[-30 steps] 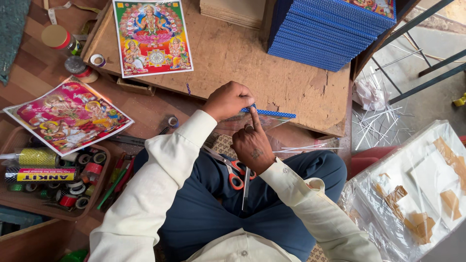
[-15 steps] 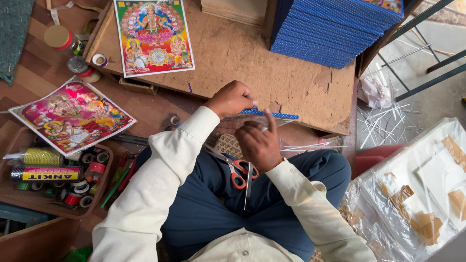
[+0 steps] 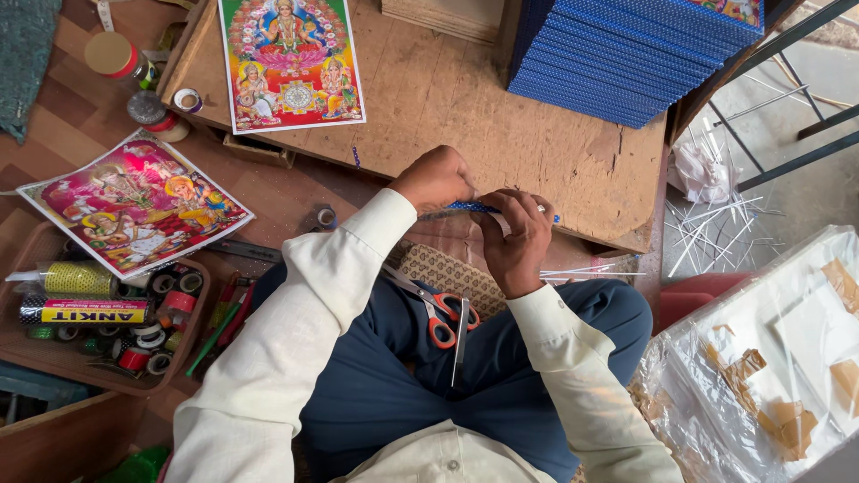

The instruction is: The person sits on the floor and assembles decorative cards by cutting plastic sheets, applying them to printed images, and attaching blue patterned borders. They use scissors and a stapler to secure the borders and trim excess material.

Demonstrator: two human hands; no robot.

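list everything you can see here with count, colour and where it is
blue strip: one, blue patterned, held between both hands at the board's near edge
wooden board: one, brown, in front of the person
upright print: one, multicoloured, lying on the board
tilted print: one, pink and multicoloured, on the floor to the left
blue stack: one pile, blue, top right of the board
scissors: one pair, orange handles, on the lap
tape tray: one, brown, holding many rolls, lower left
plastic-wrapped bundle: one, clear, lower right
left hand: fingers pinching the strip
right hand: fingers on the strip
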